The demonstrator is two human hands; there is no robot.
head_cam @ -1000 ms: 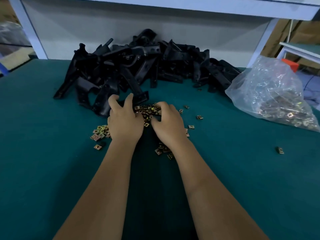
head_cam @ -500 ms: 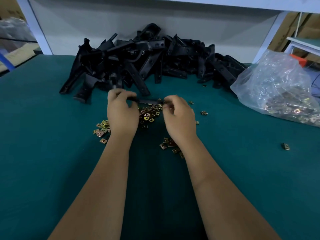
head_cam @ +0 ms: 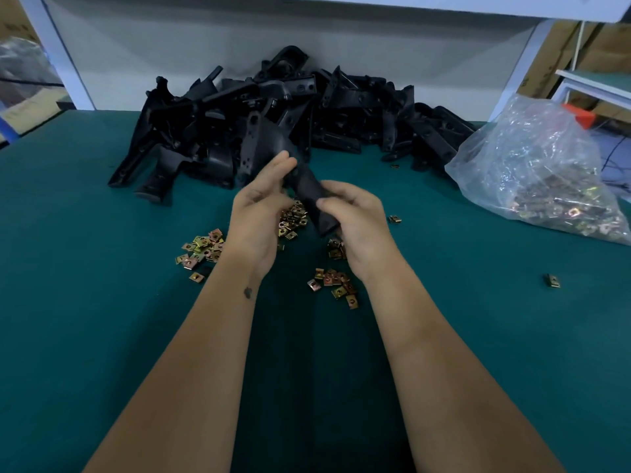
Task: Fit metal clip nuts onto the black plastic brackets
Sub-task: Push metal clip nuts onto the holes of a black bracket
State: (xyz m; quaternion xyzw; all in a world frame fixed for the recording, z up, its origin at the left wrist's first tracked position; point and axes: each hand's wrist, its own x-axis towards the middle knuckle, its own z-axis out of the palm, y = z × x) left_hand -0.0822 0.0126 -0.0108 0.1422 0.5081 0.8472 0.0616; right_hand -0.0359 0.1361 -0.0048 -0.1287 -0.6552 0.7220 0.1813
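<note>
The right hand (head_cam: 355, 220) is clenched round the near end of one black plastic bracket (head_cam: 309, 189), fingers (head_cam: 336, 203) curled over its top and thumb beneath. The left hand (head_cam: 254, 213) steadies the bracket's middle with nearly straight fingertips laid against it, not wrapped round it. Whether a clip nut is pinched in either hand cannot be told; none is visible between the fingers. The bracket is raised above the desk (head_cam: 85, 302), tilted, its holed far end pointing toward 11 o'clock over the edge of the bracket pile (head_cam: 280, 114). Directly beneath the hands lie loose metal clip nuts (head_cam: 292, 220), with further clusters at 8 o'clock (head_cam: 203, 249) and 5 o'clock (head_cam: 336, 283) of the hands and single strays farther right. A clear plastic bag (head_cam: 539, 165) holding more nuts sits at 2 o'clock. Assessment: the step in hand appears to be orienting the bracket before fitting. To do it well, the right hand should keep a firm hold, the mounting tab should be turned toward the free hand, and one nut should be slid on open side first, square to the edge, until its hole lines up with the bracket's hole.
</note>
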